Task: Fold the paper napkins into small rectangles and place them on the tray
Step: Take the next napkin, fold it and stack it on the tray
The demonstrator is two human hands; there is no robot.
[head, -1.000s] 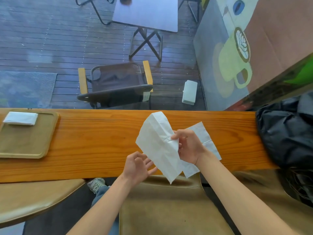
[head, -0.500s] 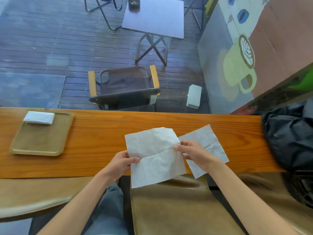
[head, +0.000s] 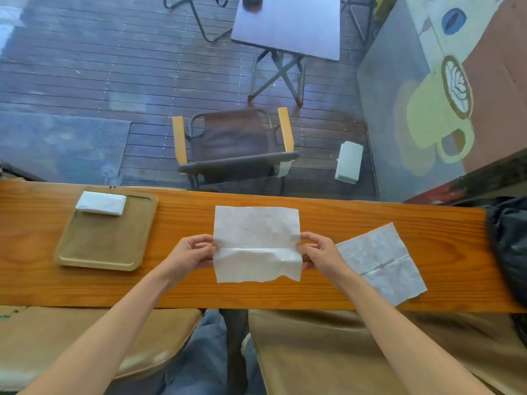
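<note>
Both hands hold one open napkin (head: 256,243) flat over the table (head: 182,289), centre of view. Left hand (head: 192,252) pinches its 9 o'clock edge, fingers (head: 199,238) clamped on the paper at the crease line. Right hand (head: 319,252) pinches the 3 o'clock edge the same way. Crease runs 9-to-3 across the sheet, near half slightly rumpled.

Second napkin (head: 380,263) lies unfolded at 3 o'clock, just beside the right hand, near corner hanging over the table edge. Tray (head: 105,252) sits at 9 o'clock, well apart from the held sheet, with one folded napkin (head: 101,203) in its far corner.

Step in hand: spreading the sheet, first fold not yet made. Task looks about one of three done.

Next move probably needs one half brought over the other along the crease, edges matched, then pressed flat. Thin paper, likely to skew or wrinkle if the two pinches pull unevenly.
</note>
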